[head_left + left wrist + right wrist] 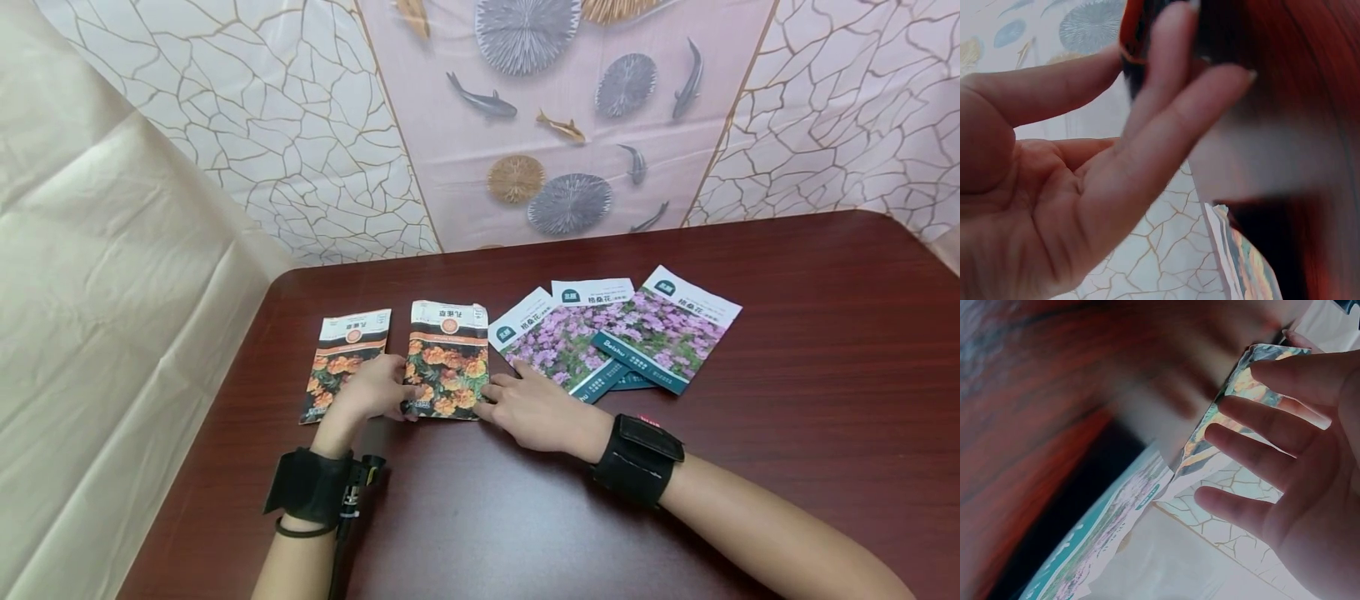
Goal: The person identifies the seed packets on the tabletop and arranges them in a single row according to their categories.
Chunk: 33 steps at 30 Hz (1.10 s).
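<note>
In the head view a marigold seed packet [448, 354], white-topped with orange flowers, lies between both hands. My left hand [375, 387] pinches its lower left edge; the left wrist view shows thumb and fingertips at an orange packet edge [1127, 37]. At the packet's right edge, my right hand [536, 408] touches it with fairly straight fingers, also seen spread beside the packet [1200, 447] in the right wrist view. A second marigold packet [352, 337] lies to the left, partly under the left hand.
Several purple-flower seed packets [682, 321] overlap in a fan to the right, close to the right hand. All lie on a dark red-brown table [810, 375]. Patterned cloth [315, 108] hangs behind it, and a plain cream cloth [97, 292] at the left.
</note>
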Available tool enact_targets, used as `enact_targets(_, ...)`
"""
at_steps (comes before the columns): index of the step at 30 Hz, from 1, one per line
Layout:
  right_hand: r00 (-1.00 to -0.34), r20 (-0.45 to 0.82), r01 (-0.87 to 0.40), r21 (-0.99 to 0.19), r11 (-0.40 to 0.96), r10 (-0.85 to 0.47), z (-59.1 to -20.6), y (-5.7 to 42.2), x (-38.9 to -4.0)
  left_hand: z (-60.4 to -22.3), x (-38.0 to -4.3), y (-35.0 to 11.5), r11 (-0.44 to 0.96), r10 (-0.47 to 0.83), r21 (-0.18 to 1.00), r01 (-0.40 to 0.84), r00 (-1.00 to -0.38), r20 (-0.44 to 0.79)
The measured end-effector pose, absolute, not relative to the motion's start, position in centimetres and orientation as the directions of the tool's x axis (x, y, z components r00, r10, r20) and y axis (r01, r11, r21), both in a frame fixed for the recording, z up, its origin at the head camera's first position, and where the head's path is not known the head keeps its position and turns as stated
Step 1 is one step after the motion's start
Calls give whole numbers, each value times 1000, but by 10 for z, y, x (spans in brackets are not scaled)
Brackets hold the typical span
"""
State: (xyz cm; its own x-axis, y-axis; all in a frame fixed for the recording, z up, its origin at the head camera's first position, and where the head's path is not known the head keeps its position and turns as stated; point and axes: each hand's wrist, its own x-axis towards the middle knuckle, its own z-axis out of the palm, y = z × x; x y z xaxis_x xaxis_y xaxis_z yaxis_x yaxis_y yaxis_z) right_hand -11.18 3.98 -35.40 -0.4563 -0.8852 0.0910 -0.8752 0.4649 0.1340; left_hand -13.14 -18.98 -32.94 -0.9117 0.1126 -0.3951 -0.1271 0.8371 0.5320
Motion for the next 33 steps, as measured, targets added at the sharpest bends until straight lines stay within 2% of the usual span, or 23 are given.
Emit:
enact_targets(7, -473, 50, -877, 75, 475, -880, -353, 42, -111, -326, -128, -186, 839, 85, 521, -154, -910, -406)
enact_targets(14, -496, -9, -868, 32, 496, -868, -351, 41, -112, -318, -120, -181, 938, 80, 344, -42, -939, -333)
enact_targets(18, -499, -38, -867, 15, 499, -866, -349, 41, -112, -314, -114, -172, 962, 122, 272, 39, -947, -298)
enact_targets(24, -515, -83, -856, -8, 517, -853, -347, 40, -112, -318, -110, -163, 944, 275, 283, 172, -883, -379)
enact_targets(27, -512, -93, -856, -22, 516, -854, -347, 40, -113, -321, -109, -161, 948, 289, 253, 193, -856, -429)
enact_targets(33, -512, -127, -850, -64, 522, -849, -345, 39, -115, -322, -109, -160, 955, 281, 220, 197, -839, -467)
